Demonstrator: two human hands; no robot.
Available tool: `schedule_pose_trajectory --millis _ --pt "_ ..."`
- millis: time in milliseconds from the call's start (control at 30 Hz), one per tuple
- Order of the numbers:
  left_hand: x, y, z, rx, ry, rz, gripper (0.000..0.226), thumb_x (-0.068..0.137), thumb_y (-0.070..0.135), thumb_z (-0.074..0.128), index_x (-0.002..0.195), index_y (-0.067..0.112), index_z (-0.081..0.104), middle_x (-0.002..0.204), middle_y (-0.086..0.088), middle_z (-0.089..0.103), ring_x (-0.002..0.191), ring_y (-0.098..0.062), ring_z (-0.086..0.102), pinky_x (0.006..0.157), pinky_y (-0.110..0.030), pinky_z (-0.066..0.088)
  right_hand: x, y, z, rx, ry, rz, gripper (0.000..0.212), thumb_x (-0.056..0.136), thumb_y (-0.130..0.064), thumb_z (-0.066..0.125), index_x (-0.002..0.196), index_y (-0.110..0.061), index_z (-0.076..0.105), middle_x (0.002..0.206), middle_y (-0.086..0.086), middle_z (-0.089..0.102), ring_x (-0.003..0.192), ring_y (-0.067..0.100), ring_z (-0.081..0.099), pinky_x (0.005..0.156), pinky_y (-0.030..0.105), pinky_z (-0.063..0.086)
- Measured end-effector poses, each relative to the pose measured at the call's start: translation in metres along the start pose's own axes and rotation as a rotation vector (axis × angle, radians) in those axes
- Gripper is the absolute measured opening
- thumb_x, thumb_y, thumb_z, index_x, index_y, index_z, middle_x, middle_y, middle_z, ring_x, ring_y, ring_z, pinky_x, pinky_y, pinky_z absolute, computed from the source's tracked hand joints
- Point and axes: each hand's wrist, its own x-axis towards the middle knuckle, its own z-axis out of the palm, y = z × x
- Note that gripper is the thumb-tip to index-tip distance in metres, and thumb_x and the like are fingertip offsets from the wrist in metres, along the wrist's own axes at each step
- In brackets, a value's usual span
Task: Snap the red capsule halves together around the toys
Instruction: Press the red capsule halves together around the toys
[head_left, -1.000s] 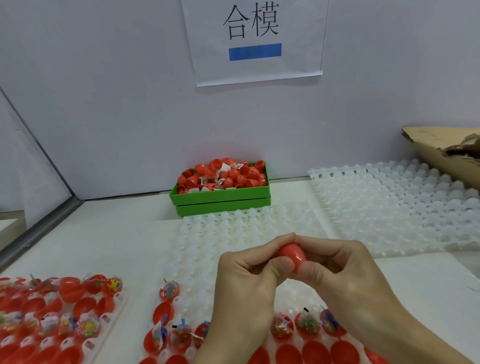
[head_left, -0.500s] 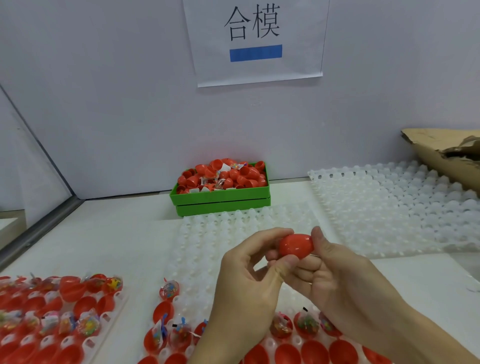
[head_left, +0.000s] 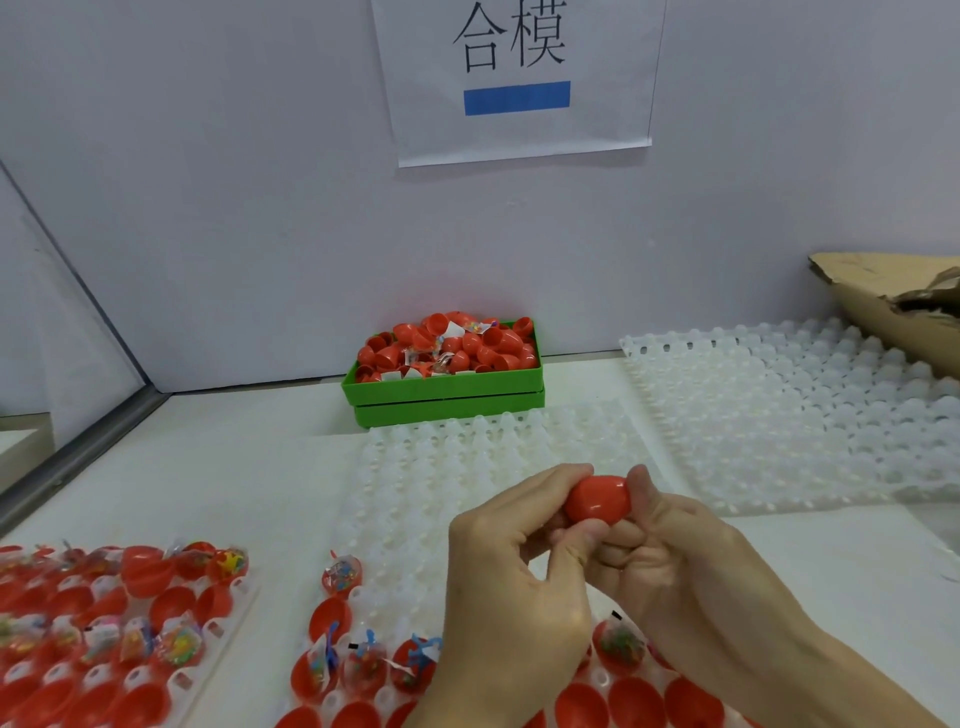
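The red capsule (head_left: 597, 499) sits in the air above the middle white tray (head_left: 467, 467), looking closed into one egg shape, pinched end to end between both hands. The left hand (head_left: 514, 587) is clamped on its left end with forefinger over the top and thumb beneath, and the right hand (head_left: 691, 566) is clamped on its right end with the thumb upright against it and curled fingers cradling it from below. That opposed grip lets the two halves be squeezed along their shared axis, which is probably why it is held clear of the tray and not pressed down into a pocket. Compared with a second ago, the fingers have opened away from the top, so far more of the red shell shows, and the capsule now lies lengthwise. Below the wrists, open red halves with bagged toys (head_left: 621, 647) wait in the tray's near rows, and more fill the left tray (head_left: 135, 623). At the back of the tabletop (head_left: 234, 467) a green bin (head_left: 441, 392) holds loose halves.
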Motion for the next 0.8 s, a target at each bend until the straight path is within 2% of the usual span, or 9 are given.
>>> schedule_pose_trajectory --millis 67,133,233,300,367,433,533,633,800 --pt "0.002 0.002 -0.001 -0.118 -0.057 -0.055 0.032 0.081 0.011 0.067 0.108 0.027 0.074 0.103 0.013 0.072 0.103 -0.009 0.068 0.079 -0.016 0.055 0.0 -0.002 0.002 0.029 -0.013 0.016 0.071 0.077 -0.042 0.079 0.095 0.025 0.061 0.098 0.034 0.062 0.086 0.032 0.072 0.074 0.031 0.059" --pt "0.003 0.004 -0.003 -0.195 -0.077 -0.088 0.03 0.083 0.013 0.068 0.109 0.028 0.073 0.104 0.006 0.072 0.105 -0.017 0.067 0.079 -0.016 0.054 -0.001 -0.005 0.005 0.066 -0.02 0.033 0.051 0.085 -0.038 0.062 0.093 0.011 0.073 0.1 0.032 0.069 0.086 0.033 0.073 0.073 0.031 0.06" --pt "0.004 0.005 -0.004 -0.23 -0.091 -0.108 0.025 0.083 0.016 0.069 0.104 0.031 0.071 0.101 0.005 0.073 0.102 -0.017 0.068 0.078 -0.015 0.054 -0.002 -0.008 0.006 0.071 -0.042 0.086 0.054 0.089 -0.039 0.053 0.097 0.01 0.074 0.109 0.036 0.066 0.095 0.038 0.072 0.076 0.034 0.06" --pt "0.005 0.004 -0.004 -0.217 -0.092 -0.1 0.024 0.083 0.015 0.069 0.101 0.031 0.069 0.102 0.006 0.073 0.104 -0.015 0.068 0.079 -0.016 0.053 -0.002 -0.01 0.005 -0.008 -0.055 0.102 0.059 0.092 -0.045 0.054 0.103 0.011 0.071 0.113 0.038 0.064 0.103 0.042 0.068 0.083 0.039 0.06" --pt "0.006 0.002 -0.005 -0.2 -0.087 -0.098 0.026 0.082 0.015 0.069 0.1 0.032 0.067 0.102 0.007 0.072 0.106 -0.015 0.067 0.081 -0.018 0.054 0.0 -0.013 0.003 -0.18 -0.011 0.045 0.064 0.083 -0.052 0.063 0.104 0.008 0.072 0.109 0.036 0.066 0.104 0.045 0.067 0.087 0.043 0.059" --pt "0.006 0.0 -0.005 -0.169 -0.089 -0.083 0.027 0.081 0.013 0.07 0.101 0.032 0.068 0.102 0.008 0.072 0.106 -0.014 0.067 0.082 -0.019 0.056 0.001 -0.013 0.002 -0.388 0.069 -0.079 0.049 0.077 -0.045 0.08 0.099 -0.001 0.076 0.101 0.028 0.072 0.096 0.041 0.071 0.079 0.037 0.061" --pt "0.005 -0.002 -0.005 -0.142 -0.068 -0.081 0.031 0.081 0.011 0.07 0.104 0.031 0.071 0.103 0.008 0.072 0.107 -0.015 0.067 0.083 -0.022 0.057 0.0 -0.01 0.003 -0.524 0.117 -0.198 0.034 0.071 -0.037 0.074 0.096 -0.015 0.078 0.096 0.017 0.076 0.091 0.033 0.074 0.075 0.027 0.059" --pt "0.005 -0.002 -0.006 -0.202 -0.059 -0.133 0.034 0.078 0.013 0.073 0.108 0.029 0.073 0.105 0.007 0.073 0.108 -0.012 0.067 0.084 -0.022 0.057 0.001 -0.006 0.003 -0.521 0.137 -0.23 0.03 0.074 -0.038 0.075 0.096 -0.018 0.079 0.094 0.015 0.077 0.09 0.031 0.075 0.074 0.025 0.059" --pt "0.012 0.001 -0.01 -0.265 -0.038 -0.161 0.025 0.077 0.022 0.08 0.102 0.023 0.075 0.097 0.006 0.077 0.097 -0.01 0.071 0.077 -0.014 0.055 0.002 -0.009 0.006 -0.472 0.107 -0.183 0.064 0.061 -0.067 0.079 0.092 -0.011 0.08 0.088 0.021 0.076 0.084 0.034 0.075 0.067 0.025 0.058"
